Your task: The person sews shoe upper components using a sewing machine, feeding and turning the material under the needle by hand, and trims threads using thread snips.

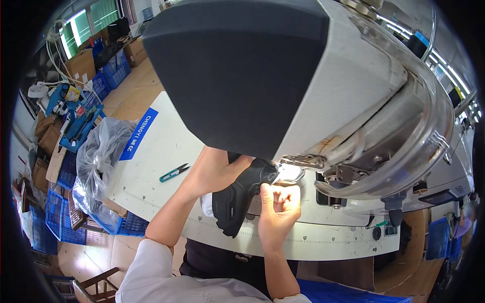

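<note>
Left hand (218,170) and right hand (280,208) flank black piece (234,199).

I log sewing machine (237,76) upper centre, over bench (151,171); workpiece (230,207) at centre, between left hand (220,169) and right hand (279,206); snips (173,173) on bench, left of these; plastic bag (103,151) farther left.

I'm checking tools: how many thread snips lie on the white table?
1: teal-handled snips on the white table, left of the left hand. Others may be hidden behind the machine head.
</note>
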A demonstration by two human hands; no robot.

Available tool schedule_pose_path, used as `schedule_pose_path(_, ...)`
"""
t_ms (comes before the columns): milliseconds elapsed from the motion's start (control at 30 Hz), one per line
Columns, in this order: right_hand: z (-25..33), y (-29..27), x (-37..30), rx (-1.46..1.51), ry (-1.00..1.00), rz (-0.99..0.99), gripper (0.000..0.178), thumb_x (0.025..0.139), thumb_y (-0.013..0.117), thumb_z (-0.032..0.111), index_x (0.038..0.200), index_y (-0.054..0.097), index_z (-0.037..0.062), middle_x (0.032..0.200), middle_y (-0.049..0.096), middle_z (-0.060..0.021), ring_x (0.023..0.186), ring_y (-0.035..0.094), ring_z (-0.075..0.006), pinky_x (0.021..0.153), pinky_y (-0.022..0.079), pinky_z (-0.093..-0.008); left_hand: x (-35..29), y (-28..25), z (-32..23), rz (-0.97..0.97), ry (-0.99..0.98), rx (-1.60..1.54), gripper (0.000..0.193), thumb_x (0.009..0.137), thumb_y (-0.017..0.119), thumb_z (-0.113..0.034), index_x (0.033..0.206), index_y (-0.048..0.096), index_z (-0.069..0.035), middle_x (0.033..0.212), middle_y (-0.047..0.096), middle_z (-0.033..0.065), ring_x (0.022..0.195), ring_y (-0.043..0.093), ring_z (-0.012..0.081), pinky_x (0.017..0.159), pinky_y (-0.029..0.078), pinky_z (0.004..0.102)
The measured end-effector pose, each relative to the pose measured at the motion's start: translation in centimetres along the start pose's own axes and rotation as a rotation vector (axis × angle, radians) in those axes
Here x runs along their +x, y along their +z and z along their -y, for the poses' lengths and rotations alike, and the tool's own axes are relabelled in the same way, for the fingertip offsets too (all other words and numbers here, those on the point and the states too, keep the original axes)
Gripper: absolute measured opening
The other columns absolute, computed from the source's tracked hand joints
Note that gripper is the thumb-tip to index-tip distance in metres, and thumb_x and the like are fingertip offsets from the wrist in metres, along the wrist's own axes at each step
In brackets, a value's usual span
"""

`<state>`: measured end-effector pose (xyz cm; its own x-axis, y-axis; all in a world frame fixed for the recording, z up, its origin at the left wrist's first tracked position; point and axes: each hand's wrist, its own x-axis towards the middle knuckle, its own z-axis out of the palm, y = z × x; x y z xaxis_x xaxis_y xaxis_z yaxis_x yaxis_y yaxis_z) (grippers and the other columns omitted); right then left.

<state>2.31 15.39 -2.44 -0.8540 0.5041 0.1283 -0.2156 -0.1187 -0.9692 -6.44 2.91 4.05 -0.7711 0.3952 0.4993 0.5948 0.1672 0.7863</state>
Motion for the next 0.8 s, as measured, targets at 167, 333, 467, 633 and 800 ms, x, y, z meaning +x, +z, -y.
schedule_pose_path(167,-1.8,0.3,0.2,0.013,-0.144,-0.054,0.035,0.087,0.063,-0.004,0.08,0.032,0.0104,0.08,0.05,-0.0023,0.074,0.048,-0.0046,0.071,0.043,-0.0193,0.8,-0.8,0.2,0.069,0.122,-0.094,0.017,0.077,0.065,0.004,0.094,0.067,0.001,0.087,0.065,0.0102,0.079,0.061,0.0199,0.071,0.049,0.0304)
schedule_pose_path(333,-0.6,1.0,-0.3,-0.021,-0.082,0.03,0.034,0.087,0.062,-0.004,0.081,0.031,0.009,0.085,0.052,-0.005,0.079,0.051,-0.0071,0.08,0.047,-0.0239,1.6,-1.0,3.8,0.036,0.227,-0.008,0.019,0.077,0.07,0.0,0.095,0.069,-0.001,0.094,0.068,0.0096,0.084,0.064,0.0228,0.074,0.051,0.0304)
schedule_pose_path(467,-1.5,1.2,-0.3,0.048,-0.14,0.029,0.034,0.087,0.062,-0.004,0.081,0.031,0.0085,0.089,0.054,-0.0088,0.086,0.054,-0.0092,0.084,0.049,-0.0272,2.3,-1.6,6.0,0.148,0.115,0.165,0.018,0.077,0.07,0.001,0.095,0.069,-0.002,0.089,0.068,0.0099,0.08,0.064,0.0217,0.073,0.051,0.0301)
schedule_pose_path(633,-0.5,-0.1,-0.1,0.022,-0.018,0.055,0.037,0.085,0.063,-0.007,0.081,0.03,0.0088,0.091,0.057,-0.0113,0.088,0.057,-0.0101,0.084,0.049,-0.0264,1.4,-0.2,3.4,0.02,0.077,-0.05,0.013,0.078,0.067,0.003,0.091,0.067,0.001,0.086,0.067,0.009,0.077,0.062,0.0192,0.071,0.05,0.0299)
schedule_pose_path(800,-1.0,-1.8,0.1,-0.144,-0.059,0.011,0.04,0.082,0.065,-0.009,0.08,0.03,0.0089,0.081,0.055,-0.0061,0.082,0.058,-0.0097,0.081,0.049,-0.0252,-0.8,1.0,1.9,-0.109,0.086,-0.067,0.012,0.08,0.063,0.004,0.092,0.061,0.002,0.081,0.062,0.0076,0.073,0.059,0.0183,0.068,0.047,0.0299)
